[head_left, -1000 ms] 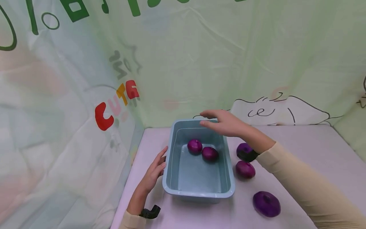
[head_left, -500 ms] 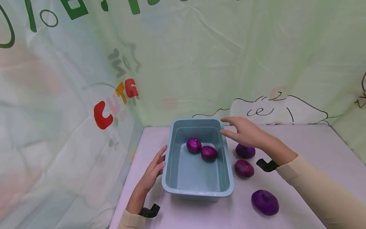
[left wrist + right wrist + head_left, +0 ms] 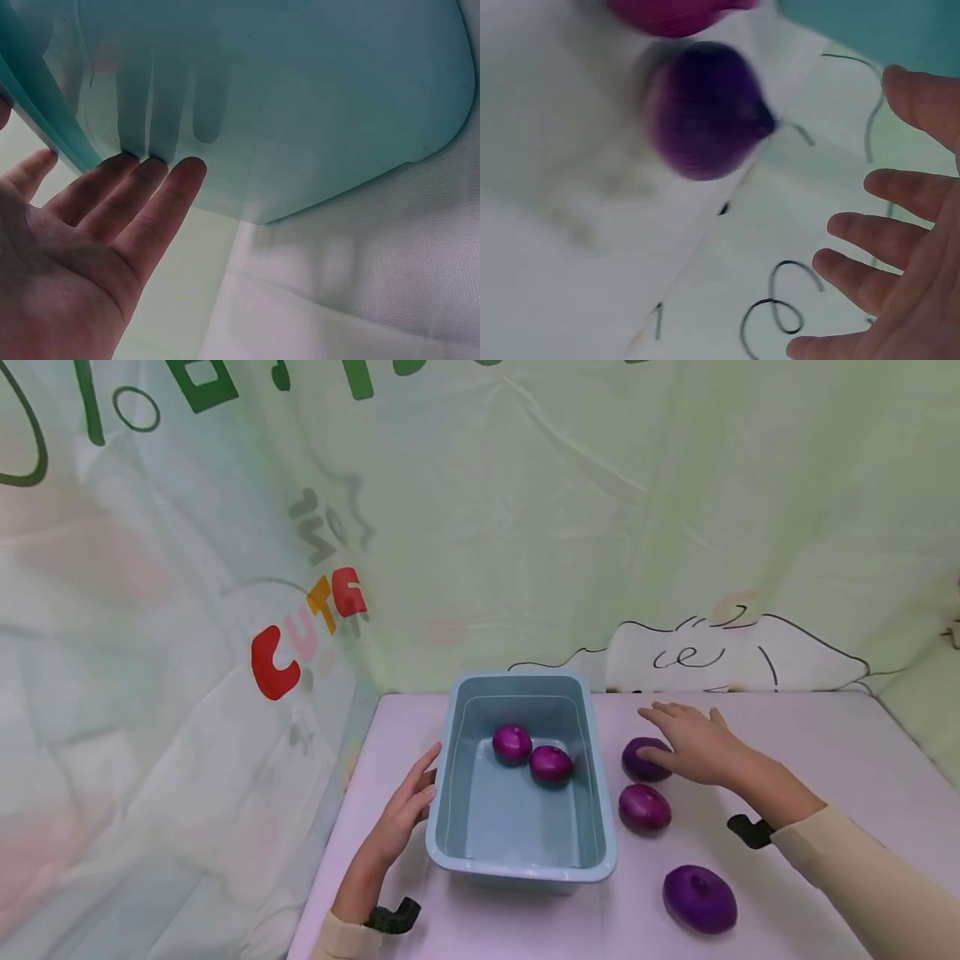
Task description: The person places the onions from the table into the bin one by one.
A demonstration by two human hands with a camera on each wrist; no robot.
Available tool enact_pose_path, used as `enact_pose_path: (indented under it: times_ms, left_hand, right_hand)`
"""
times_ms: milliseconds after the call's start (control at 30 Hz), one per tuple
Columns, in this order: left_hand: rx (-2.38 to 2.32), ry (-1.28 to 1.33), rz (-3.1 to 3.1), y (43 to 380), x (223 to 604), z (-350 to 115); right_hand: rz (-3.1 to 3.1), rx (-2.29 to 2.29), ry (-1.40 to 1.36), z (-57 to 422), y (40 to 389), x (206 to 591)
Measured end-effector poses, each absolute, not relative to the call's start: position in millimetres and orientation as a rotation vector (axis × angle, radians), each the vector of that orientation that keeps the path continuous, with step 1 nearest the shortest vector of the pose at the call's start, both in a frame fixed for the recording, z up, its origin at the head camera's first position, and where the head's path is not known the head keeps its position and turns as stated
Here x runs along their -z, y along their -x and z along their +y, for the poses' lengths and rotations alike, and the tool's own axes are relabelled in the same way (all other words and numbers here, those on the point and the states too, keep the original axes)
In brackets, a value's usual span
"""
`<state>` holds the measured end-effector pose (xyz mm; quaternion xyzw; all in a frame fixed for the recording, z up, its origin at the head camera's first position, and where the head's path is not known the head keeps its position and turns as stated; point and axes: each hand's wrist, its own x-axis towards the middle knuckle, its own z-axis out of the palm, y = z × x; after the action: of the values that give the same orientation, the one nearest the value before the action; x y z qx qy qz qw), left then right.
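Observation:
A light blue plastic bin [image 3: 525,865] stands on the table with two purple onions in it, one onion [image 3: 512,744] just left of the other onion [image 3: 551,765]. My left hand [image 3: 401,814] rests its extended fingertips against the bin's left side; the left wrist view shows those fingers [image 3: 161,206] at the wall under the rim. Over the table right of the bin, my right hand [image 3: 693,743] is spread with nothing in it. Its thumb overlaps the farthest loose onion [image 3: 637,760] in the head view. In the right wrist view this dark purple onion [image 3: 705,112] lies apart from the fingers.
Nearer than that onion lies a redder onion [image 3: 645,808], close to the bin's right wall. A large flattish purple onion [image 3: 700,900] sits toward the front right. Printed curtains [image 3: 480,527] hang behind and left of the white table [image 3: 810,752].
My right hand has moved from above the bin's far right corner rightward and nearer, to beside the farthest loose onion. My left hand and the bin stay put.

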<state>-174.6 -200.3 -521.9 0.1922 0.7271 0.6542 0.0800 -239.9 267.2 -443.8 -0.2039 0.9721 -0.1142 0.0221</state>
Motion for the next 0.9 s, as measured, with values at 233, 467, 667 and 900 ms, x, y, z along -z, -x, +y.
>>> enact_pose_path:
  times_ms: [233, 467, 667, 900]
  left_hand:
    - [-1.947, -0.574, 2.183, 174.1, 523.1, -200.0]
    - [-1.944, -0.586, 2.201, 174.6, 522.9, -199.7]
    - [-1.939, -0.563, 2.215, 174.6, 523.2, -199.7]
    - [-1.941, -0.559, 2.224, 175.8, 526.7, -200.6]
  right_hand:
    - [3.016, 0.178, 0.596, 293.4, 235.6, 486.1]
    - [3.05, 0.101, 0.62, 303.0, 234.3, 514.4]
    - [3.085, 0.078, 0.603, 303.0, 236.8, 527.3]
    - [3.123, 0.034, 0.601, 301.5, 246.6, 536.1]
